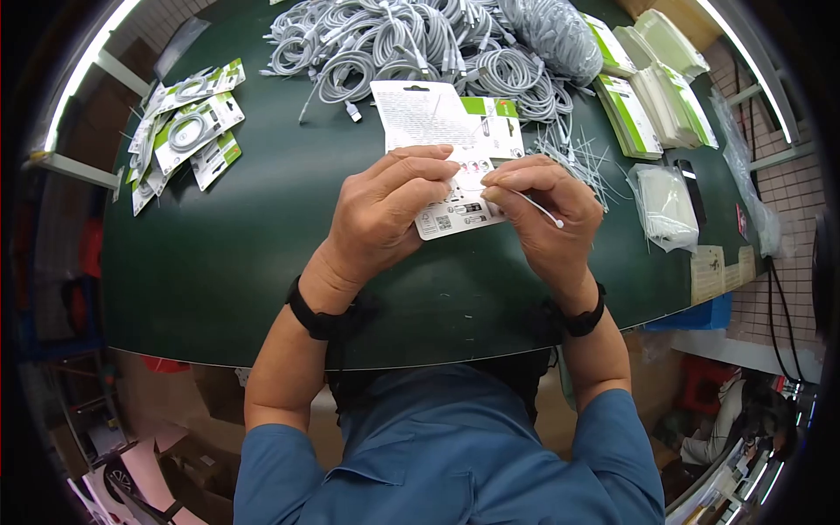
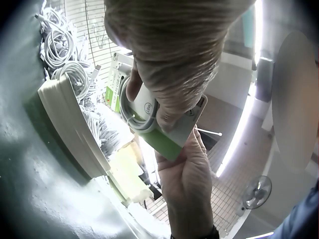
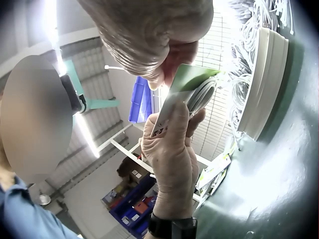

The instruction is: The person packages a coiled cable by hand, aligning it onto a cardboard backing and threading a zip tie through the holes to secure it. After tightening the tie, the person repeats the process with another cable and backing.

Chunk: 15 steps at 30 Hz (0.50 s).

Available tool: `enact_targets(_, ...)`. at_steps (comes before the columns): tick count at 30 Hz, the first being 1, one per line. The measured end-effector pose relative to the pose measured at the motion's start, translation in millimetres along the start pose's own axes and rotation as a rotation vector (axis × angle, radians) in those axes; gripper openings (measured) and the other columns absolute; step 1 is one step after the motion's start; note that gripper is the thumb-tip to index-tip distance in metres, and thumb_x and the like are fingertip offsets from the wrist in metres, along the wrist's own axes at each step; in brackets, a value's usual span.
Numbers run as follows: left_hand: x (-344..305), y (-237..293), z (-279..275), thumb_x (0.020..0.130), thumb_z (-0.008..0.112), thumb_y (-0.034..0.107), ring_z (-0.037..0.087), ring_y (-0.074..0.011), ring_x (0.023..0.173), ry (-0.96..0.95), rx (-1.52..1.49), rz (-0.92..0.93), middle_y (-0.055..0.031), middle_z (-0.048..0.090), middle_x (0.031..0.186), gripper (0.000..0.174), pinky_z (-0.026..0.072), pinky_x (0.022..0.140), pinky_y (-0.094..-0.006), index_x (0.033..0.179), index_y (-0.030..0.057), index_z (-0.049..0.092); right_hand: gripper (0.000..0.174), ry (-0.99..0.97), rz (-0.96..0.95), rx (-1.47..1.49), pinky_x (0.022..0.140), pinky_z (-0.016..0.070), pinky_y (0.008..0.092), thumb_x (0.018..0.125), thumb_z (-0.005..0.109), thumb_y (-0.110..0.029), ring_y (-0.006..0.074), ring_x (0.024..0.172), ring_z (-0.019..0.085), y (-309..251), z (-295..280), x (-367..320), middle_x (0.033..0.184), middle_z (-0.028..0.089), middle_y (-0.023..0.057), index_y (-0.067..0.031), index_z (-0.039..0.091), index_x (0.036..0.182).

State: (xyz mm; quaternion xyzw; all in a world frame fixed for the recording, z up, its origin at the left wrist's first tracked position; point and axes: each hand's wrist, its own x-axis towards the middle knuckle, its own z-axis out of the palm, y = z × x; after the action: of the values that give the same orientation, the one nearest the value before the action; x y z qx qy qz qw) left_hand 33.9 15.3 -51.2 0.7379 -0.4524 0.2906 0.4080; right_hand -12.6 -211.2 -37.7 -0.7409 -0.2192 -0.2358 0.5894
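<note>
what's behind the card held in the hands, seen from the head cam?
A coiled pale cable against the card, per both wrist views. Fingers of the left hand cover part of the coil; the card surface under it can't be seen.

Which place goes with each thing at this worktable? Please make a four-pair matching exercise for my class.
1. Heap of grey cables
2. Pile of carded cables
3. Clear bag of white strips
4. Thin white tie

A. Right side of the table
B. Pinched in the right hand
C. Far side, around the middle
D. Left side

Pairs: 1-C, 2-D, 3-A, 4-B
</note>
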Motion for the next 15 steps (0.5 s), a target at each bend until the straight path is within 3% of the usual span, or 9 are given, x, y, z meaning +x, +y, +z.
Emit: enact_targets(15,0.4,-0.3,-1.2,0.072,0.095,0.01,0.079,-0.0366,0.111,-0.002,0.012,0.007,-0.0139,0.08,0.107,0.034,0.0658,0.091,-0.0428,0.091,0.0036,0.067,0.014,0.028,0.119,0.176,0.08,0.0622,0.0282,0.093,0.079,0.008,0.0151,0.092,0.075,0.0,-1.8,-2.1,0.103,0.078,0.012,0.0013,0.074,0.104)
